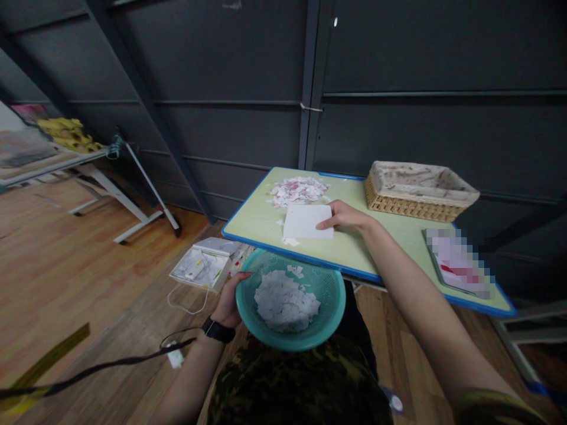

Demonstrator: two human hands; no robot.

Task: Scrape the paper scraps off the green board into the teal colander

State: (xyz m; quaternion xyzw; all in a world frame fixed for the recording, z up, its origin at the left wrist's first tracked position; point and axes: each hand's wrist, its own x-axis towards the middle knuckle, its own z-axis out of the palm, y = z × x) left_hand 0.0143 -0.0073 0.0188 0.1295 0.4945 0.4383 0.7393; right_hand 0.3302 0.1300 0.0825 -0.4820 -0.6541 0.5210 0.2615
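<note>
My left hand [231, 300] grips the left rim of a teal plastic colander [335, 301], which is tucked under the table's front edge above my lap. Torn paper scraps [286, 300] lie heaped inside it. Over the tabletop, my right hand [343, 215] pinches a white sheet of card [303, 221] by its right side, thumb on top. Just behind the card is a pile of white and pinkish paper scraps [299, 190]. A few loose bits lie around the card's left and front edges; what is under the card is hidden.
The pale yellow table [354, 252] has a blue edge. A lined wicker basket [411, 203] stands at its back right, and a blurred-out flat item [458, 262] lies at the right. An open white box [201, 265] with a cord is on the floor. Another table [93, 156] stands left.
</note>
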